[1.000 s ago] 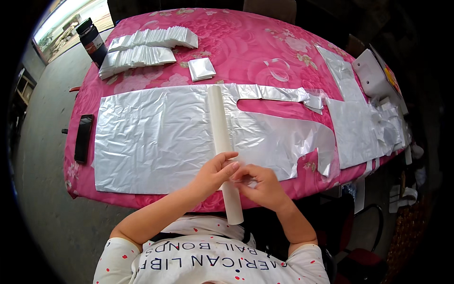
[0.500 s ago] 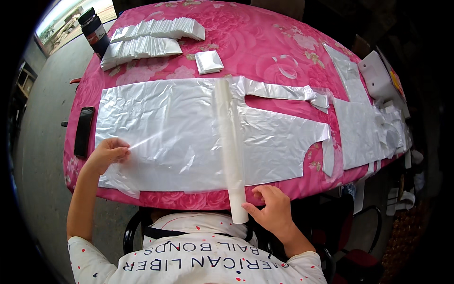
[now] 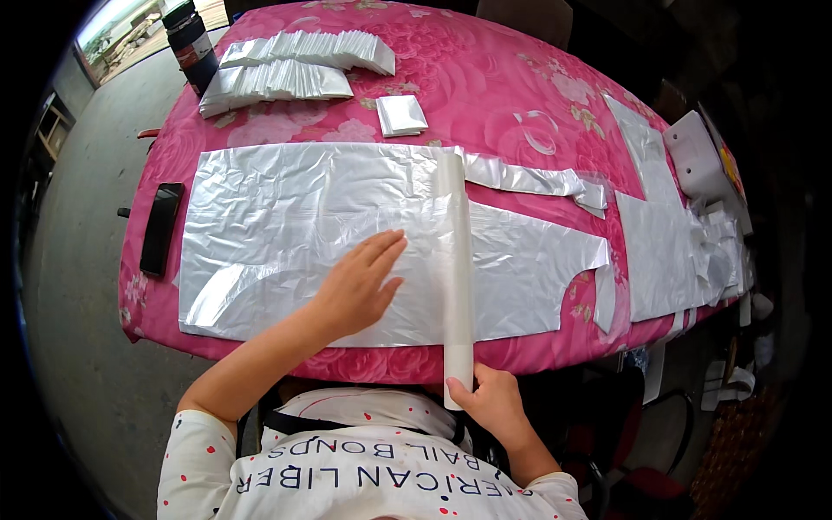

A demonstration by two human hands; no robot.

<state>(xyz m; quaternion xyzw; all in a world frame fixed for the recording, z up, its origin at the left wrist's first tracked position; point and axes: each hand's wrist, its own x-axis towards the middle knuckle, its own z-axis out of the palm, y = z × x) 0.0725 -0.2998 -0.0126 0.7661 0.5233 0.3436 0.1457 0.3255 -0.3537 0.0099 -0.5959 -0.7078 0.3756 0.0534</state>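
A long whitish roll [image 3: 457, 260] lies crosswise over a shiny silver-white plastic sheet [image 3: 260, 217] cut like an apron, with curved cut-outs and straps at its right end. My right hand [image 3: 496, 400] grips the roll's near end, which juts past the table edge, thumb on top. My left hand [image 3: 360, 286] is open, fingers stretched out, over the middle of the sheet just left of the roll. Whether its palm presses on the plastic I cannot tell. Thin clear film seems to spread over the sheet left of the roll.
Rows of folded plastic packets [image 3: 286, 82] and a small stack [image 3: 401, 115] lie at the back, beside a dark jar [image 3: 191, 48]. A phone [image 3: 161, 230] lies at the left. More plastic sheets [image 3: 663, 260] and a white box [image 3: 693, 156] are at the right of the pink tablecloth [image 3: 485, 69].
My left hand has moved right from the sheet's left end, letting go of the film and opening. My right hand has closed on the roll's near end. The film lies flatter.
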